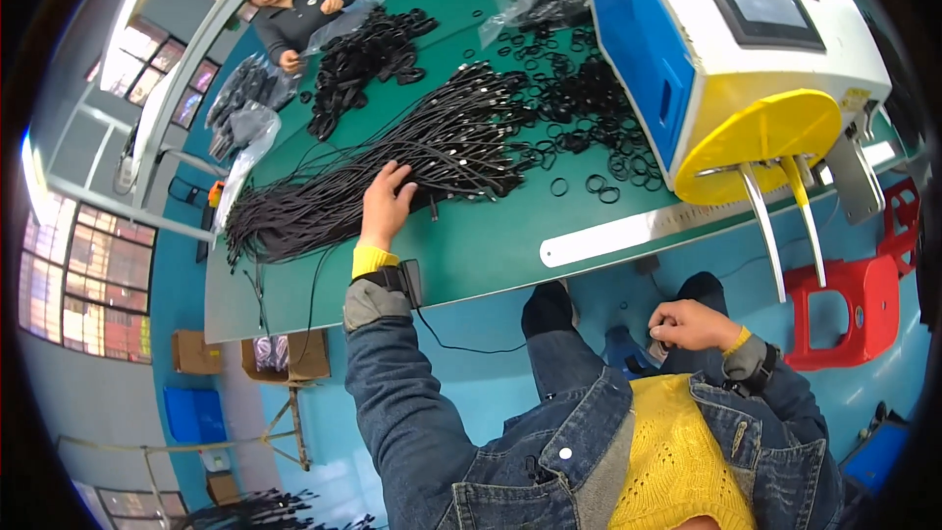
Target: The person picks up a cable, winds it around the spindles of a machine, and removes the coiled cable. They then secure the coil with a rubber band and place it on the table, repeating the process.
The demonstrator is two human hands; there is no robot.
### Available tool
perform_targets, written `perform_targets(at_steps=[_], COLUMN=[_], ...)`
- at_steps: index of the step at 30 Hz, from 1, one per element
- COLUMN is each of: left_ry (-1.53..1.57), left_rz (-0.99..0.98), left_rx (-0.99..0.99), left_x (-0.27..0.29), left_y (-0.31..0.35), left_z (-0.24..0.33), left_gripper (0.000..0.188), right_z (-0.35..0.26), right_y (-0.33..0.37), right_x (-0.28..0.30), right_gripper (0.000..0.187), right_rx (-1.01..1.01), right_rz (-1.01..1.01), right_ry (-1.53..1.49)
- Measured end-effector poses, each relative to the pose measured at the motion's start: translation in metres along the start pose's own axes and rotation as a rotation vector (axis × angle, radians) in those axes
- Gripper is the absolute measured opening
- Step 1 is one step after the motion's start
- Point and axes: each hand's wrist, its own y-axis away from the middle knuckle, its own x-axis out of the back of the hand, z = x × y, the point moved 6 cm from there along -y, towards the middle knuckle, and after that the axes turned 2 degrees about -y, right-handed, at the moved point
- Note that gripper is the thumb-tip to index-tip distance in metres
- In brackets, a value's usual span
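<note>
My left hand (386, 206) rests at the near edge of a long bundle of thin black cables (392, 152) on the green table. Its thumb and fingers are apart and touch the cables, with no cable clearly gripped. The cables lie side by side, with small shiny connector ends toward the right. My right hand (695, 324) hovers over my lap, off the table, its fingers curled together. Whether anything small is pinched in them is hidden. Many loose black rings (589, 88) lie scattered to the right of the cable ends.
A white, blue and yellow machine (760, 69) with a screen and metal prongs stands at the right. Before it lies a steel ruler (608, 238). Beyond the cables are a black coiled heap (363, 59) and another person (304, 15). A red stool (844, 314) stands right.
</note>
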Motion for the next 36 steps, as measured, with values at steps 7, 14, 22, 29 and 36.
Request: perform_targets(at_steps=[7,14,22,29,36], left_ry=[-0.058,0.179,0.695,1.022,1.655], left_rz=[0.095,0.420,-0.239,-0.655,-1.382], left_rx=[-0.122,-0.287,-0.485,-0.251,0.306], left_x=[0.022,0.114,0.063,0.000,0.033], left_y=[0.018,0.042,0.162,0.181,0.173], left_z=[0.011,0.119,0.327,0.386,0.468], left_gripper=[0.017,0.013,0.013,0.011,0.014], right_z=[0.002,0.009,-0.048,-0.061,-0.067], right_y=[0.002,0.015,0.059,0.177,0.259], right_x=[-0.012,-0.012,0.025,0.054,0.067], right_gripper=[0.018,0.019,0.018,0.023,0.031], right_rx=[-0.080,-0.126,0.194,0.509,0.634], right_rz=[-0.044,-0.012,0.346,0.488,0.853], right_ry=[-0.085,-0.087,-0.617,0.306,0.652])
